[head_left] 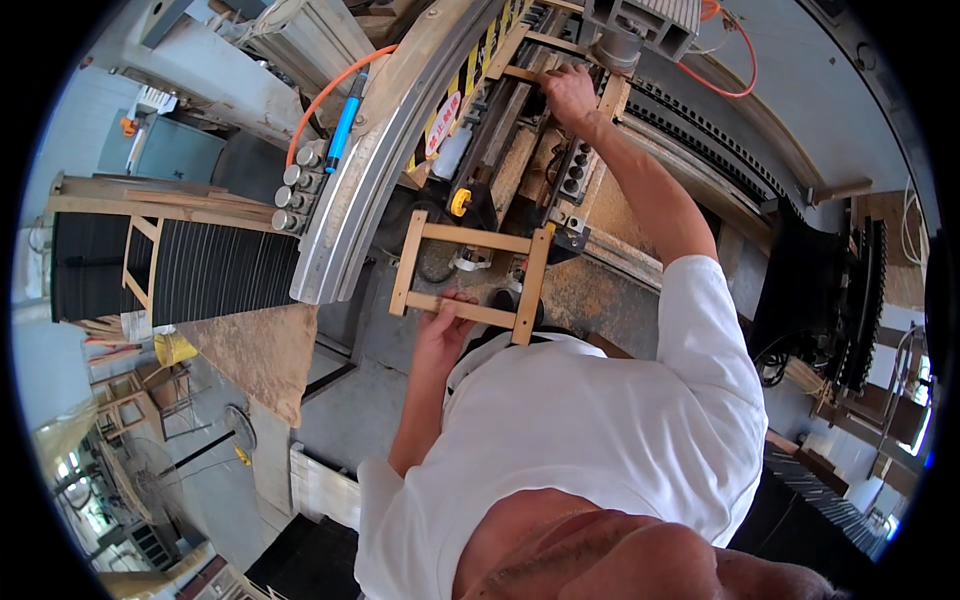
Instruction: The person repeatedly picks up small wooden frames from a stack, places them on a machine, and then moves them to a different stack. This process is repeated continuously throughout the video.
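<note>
My left hand (438, 336) is closed round the near rail of a light wooden frame (478, 238), made of two side pieces and two crossbars. This frame is held out in front of my body, short of the machine. Farther off, my right hand (570, 92) reaches into the machine, its fingers wrapped over the near crossbar of a second wooden frame (510, 52). That second frame lies across the machine's rails, beneath a metal head (618, 45); my hand hides part of it.
A yellow knob (461, 202) and a row of black round fittings (573, 172) sit on the machine. Left of it runs a curved metal beam (350, 190) with a blue pen-shaped tool (346, 122) and an orange hose (325, 92). Sawdust (590, 270) covers surfaces below.
</note>
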